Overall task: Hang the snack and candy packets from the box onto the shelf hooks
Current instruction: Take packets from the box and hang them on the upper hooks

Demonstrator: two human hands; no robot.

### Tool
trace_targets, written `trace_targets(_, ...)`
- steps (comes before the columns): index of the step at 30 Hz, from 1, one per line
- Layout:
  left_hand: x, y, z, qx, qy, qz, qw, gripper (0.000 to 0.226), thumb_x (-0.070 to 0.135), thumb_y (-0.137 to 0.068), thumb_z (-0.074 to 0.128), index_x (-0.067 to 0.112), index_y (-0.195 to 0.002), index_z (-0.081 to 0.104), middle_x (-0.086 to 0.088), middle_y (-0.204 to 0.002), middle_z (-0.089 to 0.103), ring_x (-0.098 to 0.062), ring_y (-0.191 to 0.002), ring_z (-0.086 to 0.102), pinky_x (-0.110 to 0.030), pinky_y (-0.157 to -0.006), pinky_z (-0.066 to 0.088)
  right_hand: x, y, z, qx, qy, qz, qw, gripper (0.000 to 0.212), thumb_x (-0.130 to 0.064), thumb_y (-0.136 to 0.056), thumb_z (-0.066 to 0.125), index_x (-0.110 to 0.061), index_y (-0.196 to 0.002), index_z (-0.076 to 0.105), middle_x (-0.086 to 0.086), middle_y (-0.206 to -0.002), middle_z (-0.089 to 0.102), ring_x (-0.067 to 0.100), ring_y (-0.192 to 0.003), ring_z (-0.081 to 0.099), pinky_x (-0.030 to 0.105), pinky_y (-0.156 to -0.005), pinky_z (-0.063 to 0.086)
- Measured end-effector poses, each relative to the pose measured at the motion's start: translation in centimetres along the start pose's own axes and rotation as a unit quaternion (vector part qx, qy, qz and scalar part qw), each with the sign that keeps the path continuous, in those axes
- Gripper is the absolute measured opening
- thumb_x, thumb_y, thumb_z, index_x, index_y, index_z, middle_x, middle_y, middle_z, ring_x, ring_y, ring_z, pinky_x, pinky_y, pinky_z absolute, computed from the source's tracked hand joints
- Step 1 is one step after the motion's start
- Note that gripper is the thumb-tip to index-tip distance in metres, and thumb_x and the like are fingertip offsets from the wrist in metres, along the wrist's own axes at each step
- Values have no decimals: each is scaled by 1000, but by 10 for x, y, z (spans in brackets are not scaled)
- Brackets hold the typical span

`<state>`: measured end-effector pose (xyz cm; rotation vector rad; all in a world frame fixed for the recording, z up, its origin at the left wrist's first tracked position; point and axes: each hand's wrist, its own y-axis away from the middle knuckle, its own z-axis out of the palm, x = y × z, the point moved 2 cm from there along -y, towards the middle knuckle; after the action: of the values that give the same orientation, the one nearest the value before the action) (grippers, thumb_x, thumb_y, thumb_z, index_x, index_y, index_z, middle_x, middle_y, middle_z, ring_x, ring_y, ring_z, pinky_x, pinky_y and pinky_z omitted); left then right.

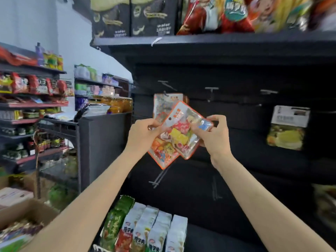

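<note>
Both hands hold orange-edged clear candy packets in front of the black shelf panel. My left hand (143, 133) grips a lower candy packet (162, 153) at its left side. My right hand (212, 133) pinches the upper candy packet (181, 128), which lies tilted across the lower one. Behind them another candy packet (164, 104) hangs on a shelf hook (166, 84). Two bare hooks (211, 91) (268, 92) stick out to the right. The cardboard box (31, 213) with more packets sits at the lower left.
A durian snack packet (287, 128) hangs at the right. Rows of green and white snack bags (149, 228) stand on the shelf below. More bare hooks (158, 179) sit lower on the panel. A black upper shelf (200, 40) carries boxes and bags. Stocked aisles fill the left.
</note>
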<state>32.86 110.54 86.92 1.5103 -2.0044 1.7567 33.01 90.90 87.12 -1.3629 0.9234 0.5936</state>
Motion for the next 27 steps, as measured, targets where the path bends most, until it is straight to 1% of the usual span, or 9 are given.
trace_targets(2,12,-1,9,-11,-53,14,998,19,36,-83,69,17,-84,73,10,-80,64,-11,-80,62,-28,-71,44,-2,-3,-21,-59,37,20,997,43,-13,-73,78,-35,-99,51,7,-98,68,26,-90,68,49,-83,55)
trace_targets(5,31,-7,17,-19,-109,31,993,24,43,-79,70,20,-84,74,9,-86,69,-10,-84,61,-33,-75,44,-14,-3,-39,-146,118,22,982,21,-27,-77,76,-14,-92,70,9,-89,73,26,-87,69,45,-86,53)
trace_targets(7,46,-11,20,-26,-110,39,993,25,43,-79,70,19,-86,74,8,-88,68,-9,-86,59,-31,-76,44,-20,-5,-44,-126,113,5,986,38,-39,-84,68,-3,-92,70,13,-89,73,31,-88,68,48,-86,52)
trace_targets(11,68,-19,25,4,-143,42,989,29,47,-81,67,21,-92,73,9,-87,62,-8,-80,55,-27,-70,43,-25,-13,-45,-64,118,-88,987,15,-20,-91,61,-19,-106,60,1,-96,70,22,-84,69,47,-80,56)
trace_targets(14,69,-22,25,43,-204,30,978,32,44,-85,64,21,-107,68,-2,-108,65,-21,-97,61,-40,-85,48,-24,-21,-48,-24,129,-100,986,51,-6,-92,55,-37,-131,46,-11,-103,60,29,-89,65,37,-71,57)
trace_targets(17,67,-20,23,74,-234,39,969,32,29,-89,62,16,-119,60,-5,-117,58,-24,-105,56,-34,-79,42,-19,-30,-50,29,140,-94,985,38,-9,-98,46,-24,-133,53,-5,-117,59,27,-100,63,25,-71,54)
trace_targets(20,69,-19,22,99,-250,49,962,32,21,-90,59,15,-121,56,-5,-119,54,-20,-106,54,-24,-70,35,-14,-42,-48,49,115,-83,989,35,-14,-100,43,-17,-134,53,6,-125,57,19,-106,58,34,-89,51)
trace_targets(23,72,-20,24,100,-259,65,959,30,22,-91,58,15,-120,56,-2,-117,54,-18,-103,56,-23,-67,36,-12,-51,-45,48,122,-92,987,37,-12,-101,41,-17,-137,49,4,-120,54,11,-91,52,19,-77,42)
trace_targets(27,73,-21,27,99,-271,70,955,32,26,-92,57,17,-123,55,-1,-118,54,-18,-99,60,-22,-66,38,-8,-58,-41,18,130,-98,987,41,-17,-99,48,-17,-140,45,-4,-113,47,7,-96,45,11,-73,38)
